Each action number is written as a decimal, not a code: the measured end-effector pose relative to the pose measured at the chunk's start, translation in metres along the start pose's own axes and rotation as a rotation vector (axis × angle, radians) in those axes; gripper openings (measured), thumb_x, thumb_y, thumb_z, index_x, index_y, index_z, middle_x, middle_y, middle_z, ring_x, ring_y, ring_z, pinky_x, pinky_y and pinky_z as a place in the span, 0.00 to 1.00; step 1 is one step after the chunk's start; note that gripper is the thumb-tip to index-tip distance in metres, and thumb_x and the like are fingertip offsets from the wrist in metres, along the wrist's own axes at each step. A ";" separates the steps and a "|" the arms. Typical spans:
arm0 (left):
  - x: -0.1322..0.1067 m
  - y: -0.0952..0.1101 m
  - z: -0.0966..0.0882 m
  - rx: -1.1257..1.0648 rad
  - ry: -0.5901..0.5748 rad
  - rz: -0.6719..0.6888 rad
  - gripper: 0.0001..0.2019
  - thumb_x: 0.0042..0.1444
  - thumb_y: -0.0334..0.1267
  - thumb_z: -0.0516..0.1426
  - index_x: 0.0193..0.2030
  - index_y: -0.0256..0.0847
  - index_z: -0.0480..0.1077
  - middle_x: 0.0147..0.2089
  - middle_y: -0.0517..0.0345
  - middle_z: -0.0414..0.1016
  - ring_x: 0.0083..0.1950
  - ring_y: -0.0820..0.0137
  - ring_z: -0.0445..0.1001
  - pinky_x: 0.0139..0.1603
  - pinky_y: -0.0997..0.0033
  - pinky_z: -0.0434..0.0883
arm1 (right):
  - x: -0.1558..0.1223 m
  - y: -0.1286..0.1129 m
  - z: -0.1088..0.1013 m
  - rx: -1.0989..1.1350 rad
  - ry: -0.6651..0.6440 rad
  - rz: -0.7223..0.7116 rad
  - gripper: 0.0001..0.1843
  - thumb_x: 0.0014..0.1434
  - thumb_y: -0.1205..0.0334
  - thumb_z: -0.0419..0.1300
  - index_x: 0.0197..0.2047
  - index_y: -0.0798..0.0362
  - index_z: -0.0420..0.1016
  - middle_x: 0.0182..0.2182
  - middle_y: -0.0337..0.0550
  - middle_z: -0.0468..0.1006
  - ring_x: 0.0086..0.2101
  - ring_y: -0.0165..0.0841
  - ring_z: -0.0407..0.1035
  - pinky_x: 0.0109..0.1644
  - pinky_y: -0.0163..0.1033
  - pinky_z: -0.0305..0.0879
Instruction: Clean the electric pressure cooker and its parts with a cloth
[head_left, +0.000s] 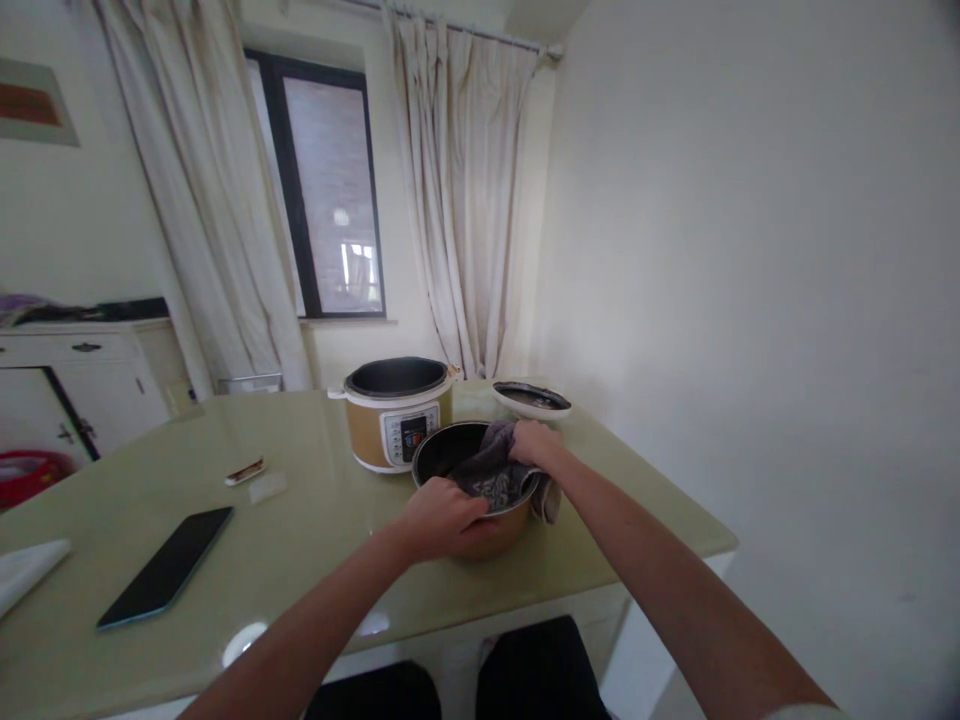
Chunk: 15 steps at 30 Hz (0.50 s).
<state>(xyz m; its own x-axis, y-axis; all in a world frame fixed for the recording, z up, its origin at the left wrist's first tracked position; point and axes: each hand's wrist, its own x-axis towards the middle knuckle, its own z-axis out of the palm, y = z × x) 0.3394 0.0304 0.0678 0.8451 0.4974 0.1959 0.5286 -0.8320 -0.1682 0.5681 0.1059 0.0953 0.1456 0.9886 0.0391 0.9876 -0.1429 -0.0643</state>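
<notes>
A round inner pot [491, 538], dark inside and golden brown outside, stands near the table's front edge. My left hand [448, 515] is closed on its near left rim, thumb over the edge. Over the right rim, my right hand [537, 444] grips a grey patterned cloth [491, 465]. Part of that cloth lies inside the pot and part hangs outside on the right. Just behind the pot sits the electric cooker [364, 432], white and gold with a control panel, its top uncovered. A lid [531, 399] lies upside down behind my right hand.
On the left of the pale green table [315, 540] lie a dark tablet-like device [169, 565], a small brown-and-white piece [245, 472], a translucent piece [268, 487] and a white object [30, 570]. A wall [750, 300] borders the right side.
</notes>
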 end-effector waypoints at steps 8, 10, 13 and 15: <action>0.011 0.027 -0.017 -0.053 0.078 -0.073 0.14 0.70 0.50 0.56 0.48 0.41 0.73 0.43 0.49 0.83 0.47 0.57 0.83 0.47 0.60 0.73 | -0.005 -0.009 -0.001 -0.010 0.018 0.003 0.26 0.55 0.60 0.71 0.58 0.54 0.84 0.55 0.64 0.83 0.56 0.50 0.79 0.58 0.46 0.75; 0.026 0.042 -0.016 -0.062 0.060 -0.153 0.18 0.70 0.54 0.55 0.51 0.40 0.73 0.44 0.46 0.84 0.46 0.55 0.83 0.45 0.59 0.75 | -0.007 -0.009 -0.002 -0.017 0.022 0.000 0.26 0.55 0.60 0.71 0.58 0.54 0.83 0.55 0.64 0.83 0.56 0.50 0.79 0.58 0.46 0.74; 0.044 0.055 -0.014 -0.054 -0.009 -0.262 0.20 0.71 0.54 0.54 0.48 0.39 0.76 0.42 0.42 0.84 0.43 0.51 0.85 0.41 0.57 0.76 | -0.009 -0.008 -0.003 -0.025 0.027 -0.002 0.26 0.56 0.60 0.70 0.59 0.55 0.83 0.55 0.65 0.82 0.56 0.49 0.79 0.58 0.46 0.74; 0.048 0.054 -0.012 -0.054 -0.034 -0.283 0.19 0.72 0.52 0.53 0.46 0.39 0.78 0.40 0.41 0.85 0.42 0.50 0.85 0.40 0.56 0.77 | -0.010 -0.008 -0.002 -0.025 0.027 -0.002 0.26 0.56 0.60 0.71 0.58 0.55 0.83 0.56 0.65 0.82 0.56 0.50 0.78 0.59 0.47 0.74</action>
<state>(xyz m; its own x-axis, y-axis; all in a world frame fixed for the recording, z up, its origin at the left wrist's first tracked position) 0.4075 0.0067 0.0802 0.6671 0.7190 0.1949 0.7398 -0.6702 -0.0598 0.5589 0.0970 0.0974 0.1446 0.9873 0.0663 0.9890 -0.1423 -0.0393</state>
